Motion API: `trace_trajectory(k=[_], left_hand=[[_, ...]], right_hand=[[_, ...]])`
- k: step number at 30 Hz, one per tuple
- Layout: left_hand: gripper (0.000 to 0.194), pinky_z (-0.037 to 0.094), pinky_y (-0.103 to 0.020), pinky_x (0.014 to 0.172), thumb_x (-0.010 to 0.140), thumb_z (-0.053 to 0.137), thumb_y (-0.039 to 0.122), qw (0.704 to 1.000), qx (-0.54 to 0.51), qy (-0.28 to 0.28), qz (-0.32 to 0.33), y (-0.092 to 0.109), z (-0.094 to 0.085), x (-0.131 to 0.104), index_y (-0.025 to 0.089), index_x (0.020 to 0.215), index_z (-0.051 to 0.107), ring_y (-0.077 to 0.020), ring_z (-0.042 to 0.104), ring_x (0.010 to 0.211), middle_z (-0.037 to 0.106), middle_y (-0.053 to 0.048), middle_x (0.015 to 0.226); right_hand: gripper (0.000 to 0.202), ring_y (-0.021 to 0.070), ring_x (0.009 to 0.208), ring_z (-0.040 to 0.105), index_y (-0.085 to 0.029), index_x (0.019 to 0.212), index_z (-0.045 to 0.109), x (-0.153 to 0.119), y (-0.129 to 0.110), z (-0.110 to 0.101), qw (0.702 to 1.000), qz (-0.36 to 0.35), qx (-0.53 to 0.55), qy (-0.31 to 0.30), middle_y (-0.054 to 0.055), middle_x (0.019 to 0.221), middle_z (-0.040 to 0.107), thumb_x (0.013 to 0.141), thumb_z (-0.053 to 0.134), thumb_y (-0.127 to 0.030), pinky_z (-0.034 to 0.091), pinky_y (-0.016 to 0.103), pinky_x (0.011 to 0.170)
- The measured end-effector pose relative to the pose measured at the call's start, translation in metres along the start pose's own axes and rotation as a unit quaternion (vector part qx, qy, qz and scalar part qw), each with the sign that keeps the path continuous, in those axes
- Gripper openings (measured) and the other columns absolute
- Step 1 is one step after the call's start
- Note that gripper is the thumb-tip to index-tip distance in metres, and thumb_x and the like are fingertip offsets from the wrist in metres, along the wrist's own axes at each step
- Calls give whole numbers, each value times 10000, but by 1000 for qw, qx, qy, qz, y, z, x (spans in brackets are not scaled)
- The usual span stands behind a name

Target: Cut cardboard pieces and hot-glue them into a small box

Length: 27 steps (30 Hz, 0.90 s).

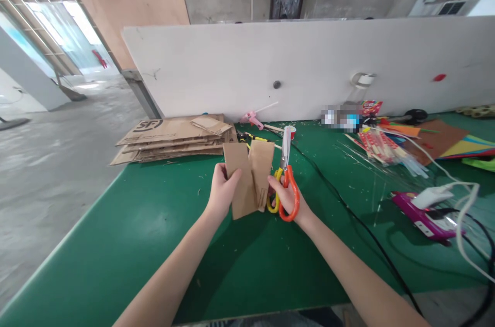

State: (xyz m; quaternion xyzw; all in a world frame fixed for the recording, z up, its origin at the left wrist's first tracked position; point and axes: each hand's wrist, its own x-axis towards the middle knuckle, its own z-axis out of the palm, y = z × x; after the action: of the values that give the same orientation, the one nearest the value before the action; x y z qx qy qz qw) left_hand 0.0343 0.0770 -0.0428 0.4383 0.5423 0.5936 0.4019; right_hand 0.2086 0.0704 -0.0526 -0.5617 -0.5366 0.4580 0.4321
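My left hand (224, 187) is closed on a rectangular piece of cardboard (243, 193), thumb on its near face. Just right of it and partly behind, a second cardboard piece (263, 162) is pinched at its right edge by my right hand (286, 195). That same hand also carries scissors (285, 172) with one orange and one yellow handle loop, blades pointing up. Both pieces are held up above the green table (154, 244), their edges overlapping. Some fingers of each hand are hidden behind the cardboard and the handles.
Flattened cardboard (170, 136) is stacked at the back left. A pink glue gun (253, 118) lies near the white partition (216, 69). A black cable (340, 198) crosses the right side, near a purple power strip (425, 218). Coloured sheets (441, 136) and packaged sticks (381, 146) lie back right.
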Motion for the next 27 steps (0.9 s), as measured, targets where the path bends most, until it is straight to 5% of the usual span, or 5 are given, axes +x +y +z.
trace_trajectory(k=[3,9,13,20,27], left_hand=[[359,515,-314,656,701,713,393,989,-122,-36,-77,10,-2,-2,216,898,471,-179,623,757,627,-7,860],[375,529,-290,698,709,743,404,981,-171,-79,-57,18,-1,-7,213,985,576,-175,647,807,680,-26,969],[354,524,-294,716,785,652,495,985,-161,-30,-44,18,2,-13,215,989,577,-179,648,825,680,-29,977],[283,502,-274,780,878,544,496,990,-91,62,89,13,5,-18,221,945,535,-164,607,894,640,-14,956],[228,494,-296,816,918,487,447,989,-45,94,109,13,12,-27,228,982,495,-176,603,948,627,-35,1017]], right_hand=[[419,140,427,575,-224,652,416,-2,-2,-2,1000,8,-17,-3,-40,564,513,815,537,-590,456,250,421],[409,150,544,515,-221,658,421,-6,-8,-19,975,-111,-194,6,-8,597,505,861,485,-571,399,271,521],[334,159,589,502,-222,755,436,-14,-7,-26,958,-143,-241,-58,-2,675,515,845,549,-523,390,282,548],[314,190,737,544,-211,872,477,-30,-24,-23,946,-192,-184,-185,41,850,533,900,464,-524,468,337,679],[281,179,697,539,-210,874,470,-35,-31,-19,947,-178,-193,-188,23,831,525,893,522,-486,457,330,653]])
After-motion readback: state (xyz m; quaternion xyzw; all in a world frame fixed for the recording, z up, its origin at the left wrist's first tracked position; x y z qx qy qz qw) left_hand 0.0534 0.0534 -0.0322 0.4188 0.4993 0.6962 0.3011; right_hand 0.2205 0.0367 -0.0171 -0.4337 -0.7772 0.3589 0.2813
